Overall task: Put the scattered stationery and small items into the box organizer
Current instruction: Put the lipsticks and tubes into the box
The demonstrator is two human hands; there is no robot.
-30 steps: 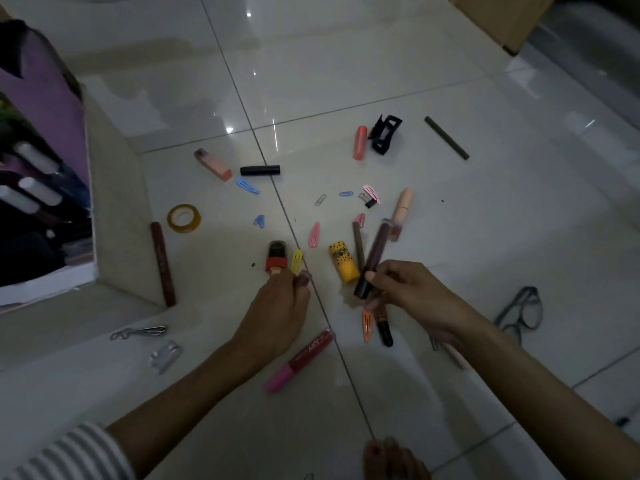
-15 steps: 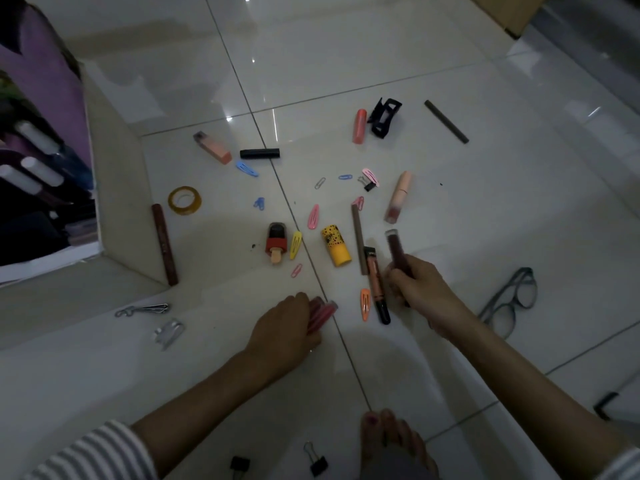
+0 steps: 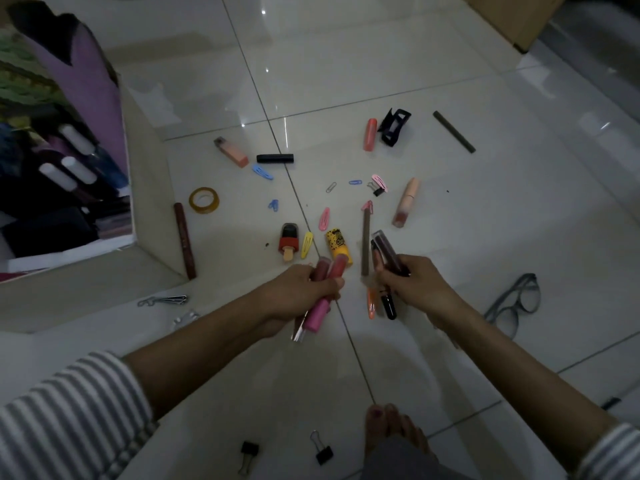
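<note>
Head view. Left hand [image 3: 301,294], lower centre, is keeping its grip curled tight round a pink marker [image 3: 317,318] and a reddish tube [image 3: 322,268]. Right hand [image 3: 417,285], just right of it, is gripping dark tubes [image 3: 386,252] in closed fingers. Box organizer [image 3: 149,188] is sitting at the left edge. Loose clips and a yellow tube [image 3: 337,249] are lying on the floor [image 3: 346,64] at mid-frame.

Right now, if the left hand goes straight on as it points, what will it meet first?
Probably the yellow tube, just beyond the pink tubes the left hand grips; depth is unclear.
</note>
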